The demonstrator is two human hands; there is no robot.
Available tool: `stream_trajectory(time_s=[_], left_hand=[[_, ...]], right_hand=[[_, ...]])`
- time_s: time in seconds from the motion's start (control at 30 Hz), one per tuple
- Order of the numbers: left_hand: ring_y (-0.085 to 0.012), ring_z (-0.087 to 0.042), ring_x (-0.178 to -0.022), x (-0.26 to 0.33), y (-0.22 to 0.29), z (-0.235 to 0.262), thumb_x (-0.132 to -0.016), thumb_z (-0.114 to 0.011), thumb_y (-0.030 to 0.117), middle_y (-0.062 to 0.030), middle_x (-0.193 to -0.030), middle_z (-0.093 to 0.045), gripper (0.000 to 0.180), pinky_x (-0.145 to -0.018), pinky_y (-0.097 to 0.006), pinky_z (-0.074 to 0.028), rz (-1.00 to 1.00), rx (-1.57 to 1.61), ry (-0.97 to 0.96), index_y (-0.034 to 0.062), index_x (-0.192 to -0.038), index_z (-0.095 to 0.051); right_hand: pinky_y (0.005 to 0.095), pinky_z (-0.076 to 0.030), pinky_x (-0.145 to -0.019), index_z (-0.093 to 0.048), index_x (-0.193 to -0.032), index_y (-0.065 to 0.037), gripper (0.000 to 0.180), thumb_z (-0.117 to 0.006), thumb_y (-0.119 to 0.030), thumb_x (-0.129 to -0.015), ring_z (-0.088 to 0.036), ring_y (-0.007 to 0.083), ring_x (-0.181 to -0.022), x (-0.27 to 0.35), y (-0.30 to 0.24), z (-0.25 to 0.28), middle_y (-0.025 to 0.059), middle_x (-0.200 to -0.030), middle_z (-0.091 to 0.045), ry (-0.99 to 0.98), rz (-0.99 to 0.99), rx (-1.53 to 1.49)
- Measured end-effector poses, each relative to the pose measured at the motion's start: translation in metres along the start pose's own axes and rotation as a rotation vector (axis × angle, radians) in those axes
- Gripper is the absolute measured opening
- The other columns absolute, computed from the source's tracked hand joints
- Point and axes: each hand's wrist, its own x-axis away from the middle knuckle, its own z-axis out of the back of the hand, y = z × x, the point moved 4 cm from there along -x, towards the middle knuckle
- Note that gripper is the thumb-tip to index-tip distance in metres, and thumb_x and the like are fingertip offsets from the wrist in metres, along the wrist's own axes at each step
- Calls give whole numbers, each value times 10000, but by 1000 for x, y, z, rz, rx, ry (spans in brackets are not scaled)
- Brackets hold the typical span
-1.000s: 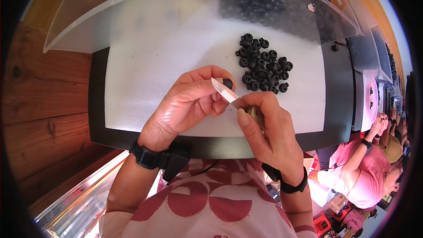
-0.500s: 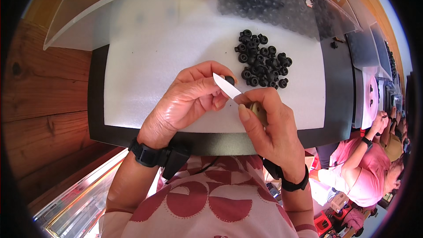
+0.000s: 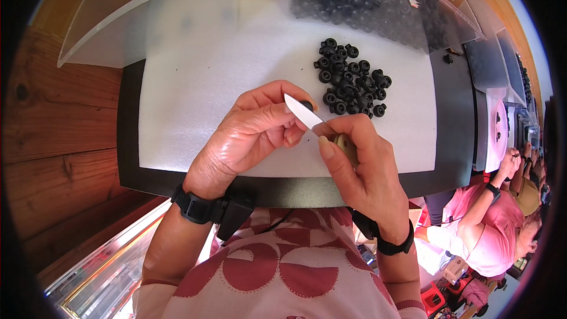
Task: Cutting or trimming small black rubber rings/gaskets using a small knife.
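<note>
right hand (image 3: 363, 168): my fingers closed round a small knife (image 3: 319, 124), white blade pointing up-left
left hand (image 3: 257, 133): fingertips pinched on one black rubber part (image 3: 306, 106) (mostly hidden), touching the blade tip
pile of black parts (image 3: 351, 85): just beyond the knife, loose on the white foam mat (image 3: 201, 82)
clear bins (image 3: 378, 0): far side of the mat

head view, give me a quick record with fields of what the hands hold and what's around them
left hand: pinches a small black rubber ring at its fingertips
right hand: grips a small knife with a white blade, tip at the ring
pile: loose black rubber rings beyond the hands
surface: white foam sheet on a dark tray
back: clear plastic bins with more black rings
</note>
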Motion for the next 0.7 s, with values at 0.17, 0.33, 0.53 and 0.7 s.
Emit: stream_trajectory(time_s=[0.17,0.33,0.53,0.7], left_hand=[[-140,-589,-808,-1,-1,1,-982,-662,180,-134,-1073,-658,262,-672,-252,-461,-10,-9,-18,-2,-1157,-590],[-138,-599,-820,-1,-2,2,-994,-648,149,-127,-1086,-656,221,-673,-254,-466,-30,-22,9,5,-1154,-598],[-118,-607,-842,-1,-2,0,-997,-647,129,-118,-1080,-657,207,-710,-230,-496,-26,-61,53,1,-1154,-605],[-122,-593,-819,-1,0,2,-993,-657,142,-87,-995,-642,218,-692,-235,-473,-49,-51,75,24,-1170,-610]], right_hand=[[369,-503,-592,-543,-1054,-24,160,-652,-96,-963,-660,315,-639,-2,2,-1,147,-834,-678,-13,-20,-33],[361,-481,-574,-537,-1043,-18,141,-640,-77,-965,-641,301,-612,-4,4,-2,144,-783,-656,-18,-93,-101],[356,-452,-544,-538,-1031,-19,131,-639,-69,-963,-608,275,-572,-6,7,-10,140,-748,-634,56,-71,-152],[300,-424,-546,-554,-1044,-24,142,-642,-123,-992,-524,152,-572,-9,16,-5,75,-707,-580,187,-60,-176]])
